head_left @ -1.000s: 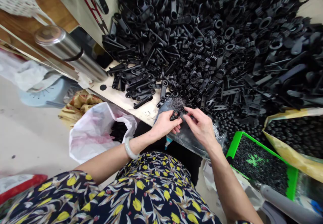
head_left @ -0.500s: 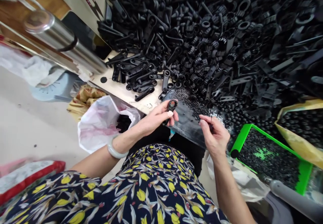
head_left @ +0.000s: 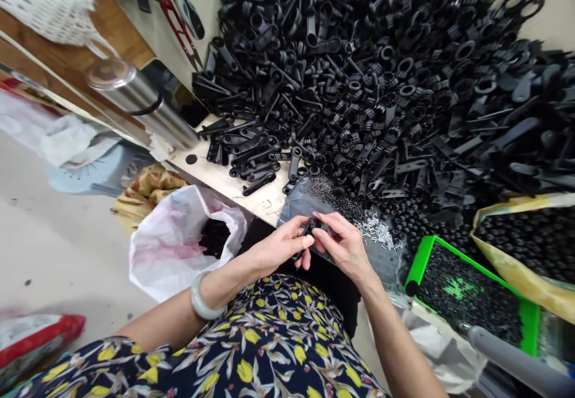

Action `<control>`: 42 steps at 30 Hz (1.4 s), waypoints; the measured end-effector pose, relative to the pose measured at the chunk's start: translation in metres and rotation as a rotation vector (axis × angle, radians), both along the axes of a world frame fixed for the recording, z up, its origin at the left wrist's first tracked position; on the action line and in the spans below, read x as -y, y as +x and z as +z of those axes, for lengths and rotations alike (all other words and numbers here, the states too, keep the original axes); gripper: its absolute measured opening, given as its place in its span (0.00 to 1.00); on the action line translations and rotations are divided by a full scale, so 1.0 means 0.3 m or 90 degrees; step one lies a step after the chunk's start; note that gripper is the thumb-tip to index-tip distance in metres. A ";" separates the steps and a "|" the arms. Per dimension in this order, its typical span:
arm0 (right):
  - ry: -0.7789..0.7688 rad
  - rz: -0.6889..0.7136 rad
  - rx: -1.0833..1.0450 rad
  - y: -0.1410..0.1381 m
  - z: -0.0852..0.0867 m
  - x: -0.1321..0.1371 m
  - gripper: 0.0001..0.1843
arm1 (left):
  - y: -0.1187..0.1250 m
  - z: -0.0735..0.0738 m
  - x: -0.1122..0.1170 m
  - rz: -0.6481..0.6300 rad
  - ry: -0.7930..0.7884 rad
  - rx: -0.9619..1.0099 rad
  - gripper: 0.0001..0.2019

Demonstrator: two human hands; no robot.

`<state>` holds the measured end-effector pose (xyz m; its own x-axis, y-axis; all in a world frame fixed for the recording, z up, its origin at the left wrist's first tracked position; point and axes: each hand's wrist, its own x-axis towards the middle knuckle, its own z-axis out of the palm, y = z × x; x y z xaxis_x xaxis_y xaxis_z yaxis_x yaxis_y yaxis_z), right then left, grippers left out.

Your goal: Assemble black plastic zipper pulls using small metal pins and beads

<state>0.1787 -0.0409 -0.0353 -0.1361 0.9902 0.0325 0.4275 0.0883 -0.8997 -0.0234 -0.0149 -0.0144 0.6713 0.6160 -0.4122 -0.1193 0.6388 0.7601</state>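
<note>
My left hand (head_left: 287, 244) is closed around a black plastic ratchet-like handle with a round ring end (head_left: 309, 225), held low over the table's front edge. My right hand (head_left: 344, 243) meets it there, thumb and forefinger pinched at the ring end. Whatever sits between those right fingertips is too small or hidden to name. Just beyond the hands lie a heap of tiny dark parts (head_left: 326, 187) and a scatter of small silver pins (head_left: 380, 230) on a dark mat (head_left: 296, 206). Several finished-looking black handles (head_left: 258, 161) rest on the pale tabletop to the left.
A large pile of black plastic parts (head_left: 350, 81) covers the table's back. On the left stands a steel flask (head_left: 148, 108), with a white bag (head_left: 157, 242) below. At right are a green tray (head_left: 417, 260) of small black bits and a yellow-edged bag (head_left: 489, 206) of black balls.
My right hand has moved left from the small parts to the ring end of the handle. My left hand has come slightly lower, still holding the handle. The view has shifted a little.
</note>
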 end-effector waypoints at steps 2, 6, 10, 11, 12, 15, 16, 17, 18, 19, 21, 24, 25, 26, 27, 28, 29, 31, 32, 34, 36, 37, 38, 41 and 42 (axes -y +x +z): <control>0.004 0.022 0.015 0.002 -0.001 0.004 0.19 | -0.002 -0.009 0.002 -0.002 -0.001 -0.003 0.22; 0.003 0.055 0.031 0.011 0.001 0.006 0.20 | 0.006 -0.011 0.000 -0.015 -0.010 -0.016 0.28; 0.003 0.075 0.044 0.023 0.006 0.005 0.20 | 0.016 -0.010 0.000 -0.025 -0.018 -0.021 0.28; 0.005 0.079 0.050 0.026 0.008 0.005 0.20 | 0.017 -0.013 0.001 -0.026 -0.019 -0.021 0.27; 0.007 0.084 0.057 0.028 0.009 0.006 0.20 | 0.019 -0.017 0.002 -0.024 -0.018 -0.025 0.26; 0.016 0.097 0.084 0.032 0.014 0.009 0.21 | 0.022 -0.029 0.002 -0.030 -0.013 -0.044 0.23; 0.019 0.101 0.090 0.033 0.015 0.010 0.21 | 0.023 -0.032 0.001 -0.036 -0.012 -0.046 0.23; 0.021 0.103 0.093 0.034 0.017 0.011 0.21 | 0.024 -0.034 -0.001 -0.043 -0.012 -0.045 0.23; 0.021 0.105 0.095 0.035 0.018 0.011 0.21 | 0.024 -0.035 -0.003 -0.049 -0.012 -0.042 0.22; 0.019 0.107 0.096 0.036 0.020 0.011 0.21 | 0.025 -0.034 -0.005 -0.054 -0.014 -0.038 0.23; 0.014 0.112 0.101 0.037 0.024 0.010 0.21 | 0.026 -0.029 -0.010 -0.060 -0.019 -0.032 0.23; 0.005 0.122 0.108 0.037 0.032 0.006 0.21 | 0.028 -0.019 -0.016 -0.063 -0.032 -0.026 0.23; 0.003 0.125 0.110 0.037 0.035 0.004 0.22 | 0.028 -0.016 -0.017 -0.065 -0.037 -0.025 0.23; 0.001 0.126 0.113 0.037 0.038 0.003 0.22 | 0.028 -0.014 -0.018 -0.065 -0.041 -0.023 0.23; -0.002 0.125 0.115 0.036 0.040 0.002 0.22 | 0.028 -0.012 -0.020 -0.065 -0.044 -0.020 0.23; -0.004 0.125 0.117 0.036 0.042 0.002 0.22 | 0.028 -0.011 -0.021 -0.065 -0.045 -0.016 0.22; -0.004 0.124 0.118 0.036 0.043 0.001 0.22 | 0.027 -0.010 -0.022 -0.067 -0.045 -0.009 0.22; 0.000 0.126 0.120 0.038 0.045 0.001 0.22 | 0.026 -0.010 -0.026 -0.071 -0.042 0.006 0.22; 0.001 0.129 0.121 0.040 0.045 0.001 0.22 | 0.026 -0.011 -0.027 -0.073 -0.042 0.012 0.22; 0.003 0.138 0.120 0.043 0.044 0.000 0.22 | 0.025 -0.014 -0.031 -0.078 -0.046 0.015 0.22; -0.001 0.146 0.115 0.044 0.041 -0.001 0.22 | 0.025 -0.018 -0.033 -0.081 -0.054 0.017 0.22; -0.003 0.148 0.113 0.044 0.039 -0.001 0.22 | 0.025 -0.020 -0.034 -0.082 -0.059 0.018 0.22; -0.005 0.149 0.111 0.043 0.037 -0.001 0.22 | 0.025 -0.023 -0.033 -0.083 -0.061 0.017 0.22; -0.012 0.144 0.106 0.038 0.033 0.003 0.22 | 0.022 -0.030 -0.026 -0.088 -0.052 0.005 0.23; -0.013 0.142 0.101 0.038 0.033 0.007 0.22 | 0.020 -0.031 -0.023 -0.092 -0.048 -0.004 0.23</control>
